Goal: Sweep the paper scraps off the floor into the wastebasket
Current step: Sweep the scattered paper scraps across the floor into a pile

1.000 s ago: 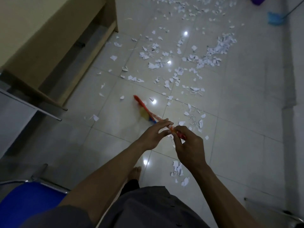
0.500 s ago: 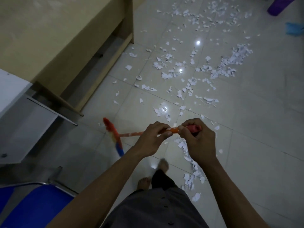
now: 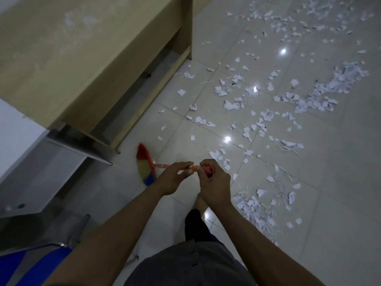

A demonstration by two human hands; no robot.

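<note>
Step in hand: sweeping, at an early stage judging by the floor (image 3: 350,193). The person stands over the tiles with both hands on the broom (image 3: 146,169). The right hand (image 3: 214,186) is closed in a fist round the top end of the orange handle (image 3: 192,167). The left hand (image 3: 175,176) sits just beside it, lower down the shaft, with the fingers slightly bent over the handle and the thumb beneath. This is a light pinch, not a full grip. The bristle head is down by the tiles to the person's left, near the corner of the wooden desk (image 3: 82,48); contact cannot be confirmed.

Paper scraps (image 3: 229,105) lie scattered ahead and to the right. There is a dense heap (image 3: 329,87) further off and a smaller heap (image 3: 252,205) near the person's bare foot (image 3: 201,201). A few strays lie close to the desk. The wastebasket is not in view.

Assessment: most of the work is yet to do. The next move calls for a stroke from the desk side toward a heap, with the bristles kept low so that light pieces are gathered, not flicked. A firmer left-hand hold would likely help. Risk: scraps driven under the desk.
</note>
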